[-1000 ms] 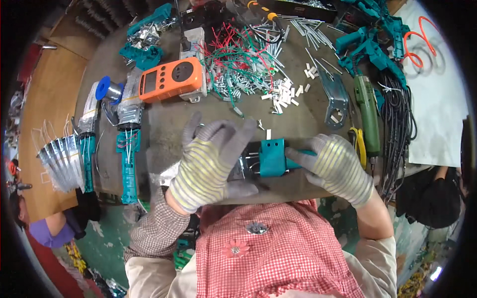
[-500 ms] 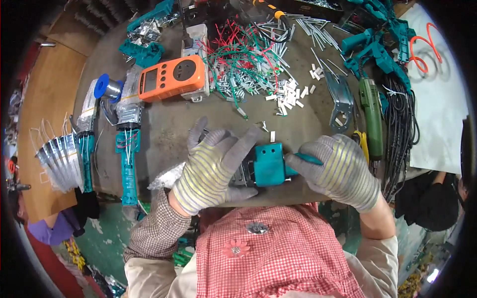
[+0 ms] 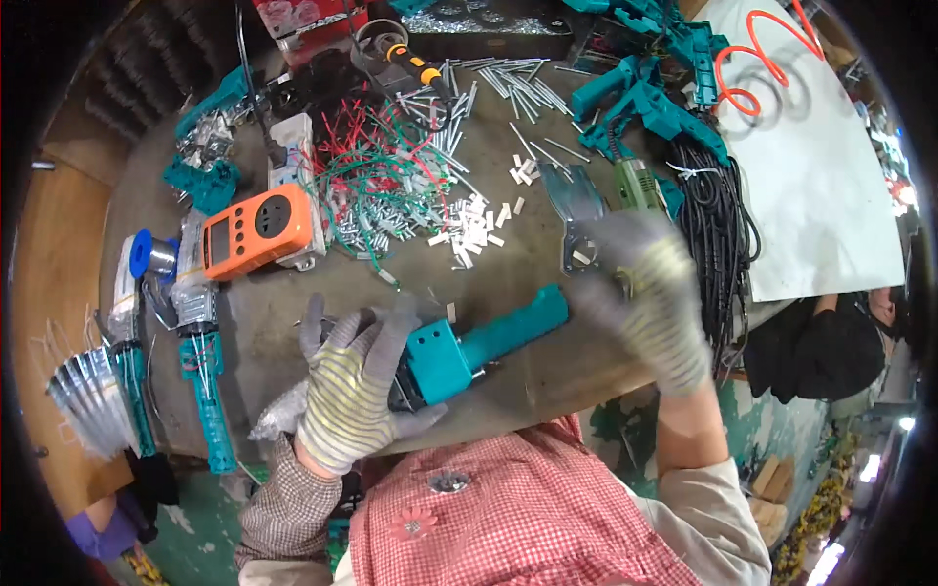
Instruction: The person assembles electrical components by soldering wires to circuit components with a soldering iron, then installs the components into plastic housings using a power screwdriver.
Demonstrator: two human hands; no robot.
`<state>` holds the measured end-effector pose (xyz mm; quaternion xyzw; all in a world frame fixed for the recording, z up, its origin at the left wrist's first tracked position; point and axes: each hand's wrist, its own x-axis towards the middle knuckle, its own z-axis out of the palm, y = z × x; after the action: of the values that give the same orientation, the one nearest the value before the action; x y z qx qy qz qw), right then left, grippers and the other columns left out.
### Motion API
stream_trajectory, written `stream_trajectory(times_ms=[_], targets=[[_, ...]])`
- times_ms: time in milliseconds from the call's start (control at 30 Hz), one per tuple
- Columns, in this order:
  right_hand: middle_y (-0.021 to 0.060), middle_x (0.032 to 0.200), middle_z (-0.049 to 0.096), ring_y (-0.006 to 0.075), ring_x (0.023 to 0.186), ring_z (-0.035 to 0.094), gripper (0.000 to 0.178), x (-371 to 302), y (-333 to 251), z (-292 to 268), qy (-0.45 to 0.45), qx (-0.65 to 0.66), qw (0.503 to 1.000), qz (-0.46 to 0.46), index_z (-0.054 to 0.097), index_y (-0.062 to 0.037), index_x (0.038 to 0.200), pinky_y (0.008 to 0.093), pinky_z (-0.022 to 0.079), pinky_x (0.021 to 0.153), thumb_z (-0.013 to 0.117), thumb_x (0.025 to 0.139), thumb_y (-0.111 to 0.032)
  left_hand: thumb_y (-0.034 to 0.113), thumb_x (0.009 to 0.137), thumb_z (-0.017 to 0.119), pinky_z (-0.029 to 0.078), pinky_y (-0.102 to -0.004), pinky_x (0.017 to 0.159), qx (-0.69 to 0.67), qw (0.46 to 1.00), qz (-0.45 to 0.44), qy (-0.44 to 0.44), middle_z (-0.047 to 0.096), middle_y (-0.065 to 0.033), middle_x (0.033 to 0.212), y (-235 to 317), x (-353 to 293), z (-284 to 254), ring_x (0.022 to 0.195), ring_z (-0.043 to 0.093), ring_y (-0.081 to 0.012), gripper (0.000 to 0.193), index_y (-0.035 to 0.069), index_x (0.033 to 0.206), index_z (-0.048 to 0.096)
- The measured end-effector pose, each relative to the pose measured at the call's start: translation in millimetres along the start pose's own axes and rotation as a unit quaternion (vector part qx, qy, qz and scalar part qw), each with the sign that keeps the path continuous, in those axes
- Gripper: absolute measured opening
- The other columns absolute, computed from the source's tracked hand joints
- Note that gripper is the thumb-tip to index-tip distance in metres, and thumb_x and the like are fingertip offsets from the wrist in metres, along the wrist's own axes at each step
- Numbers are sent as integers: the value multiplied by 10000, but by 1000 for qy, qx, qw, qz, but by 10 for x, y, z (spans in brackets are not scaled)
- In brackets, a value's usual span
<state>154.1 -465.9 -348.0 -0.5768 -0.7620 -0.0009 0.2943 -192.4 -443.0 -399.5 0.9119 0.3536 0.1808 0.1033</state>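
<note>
A teal-handled power tool (image 3: 442, 357) lies at the front edge of the table, its block-shaped housing next to me and its long handle (image 3: 518, 327) pointing right. My left hand (image 3: 350, 386), in a grey and yellow striped glove, is closed around the tool's dark left end. My right hand (image 3: 650, 303), gloved alike, is off the tool, over the green electric screwdriver (image 3: 637, 184) and the metal bracket (image 3: 570, 195). Motion smears its fingers, so I cannot make out whether they hold anything. A small white block (image 3: 450, 312) lies just beyond the housing.
White blocks (image 3: 476, 230), screws and red and green wires (image 3: 391, 161) are heaped at the middle. An orange meter (image 3: 256, 234) sits left of them. Further left are teal-handled assemblies (image 3: 203, 391) and a solder spool (image 3: 153, 256). Black cables (image 3: 718, 234) line the right side.
My right hand has left the tool's handle and moved up and right toward the screwdriver. The tool's handle now shows in full, tilted up to the right. The view has swung right.
</note>
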Motion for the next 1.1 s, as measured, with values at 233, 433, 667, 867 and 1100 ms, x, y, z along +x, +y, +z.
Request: stream_trajectory(times_ms=[233,433,667,867,1100], targets=[[247,1314,699,432,1228,682,701,-580,808,-49,15,-55,960,274,558,-92,1579,464,564,1016,780,915,-120,562,602,961,122,-700,1274,-13,1000,-7,-14,771,-47,1288,-3,36,-10,1265,604,-377,1392,55,1707,283],[117,1278,715,301,1195,690,650,-458,232,-226,176,535,734,381,524,-38,1593,448,546,1079,727,1002,-219,534,591,955,214,-706,1233,-33,999,-35,-2,742,-95,1193,67,125,-65,1171,646,-351,1181,92,1589,504],[-29,845,449,141,789,486,479,-52,26,427,228,861,367,270,625,-19,1313,414,516,1001,746,1020,-378,564,580,940,211,-697,1243,-41,999,-30,7,728,-97,1199,-1,79,-26,1167,651,-349,1204,108,1608,511],[-8,769,444,190,658,480,500,-132,163,638,257,874,320,261,638,-25,1181,482,517,1023,708,1019,-493,575,588,937,202,-704,1244,-47,998,-25,14,722,-104,1210,-35,60,7,1178,651,-356,1169,119,1586,534],[-11,756,417,182,649,459,507,-139,150,681,243,880,318,255,648,-23,1139,467,504,1072,700,1015,-512,575,609,939,174,-710,1256,-55,998,-29,10,729,-92,1281,-48,31,24,1214,642,-346,1130,133,1572,547]])
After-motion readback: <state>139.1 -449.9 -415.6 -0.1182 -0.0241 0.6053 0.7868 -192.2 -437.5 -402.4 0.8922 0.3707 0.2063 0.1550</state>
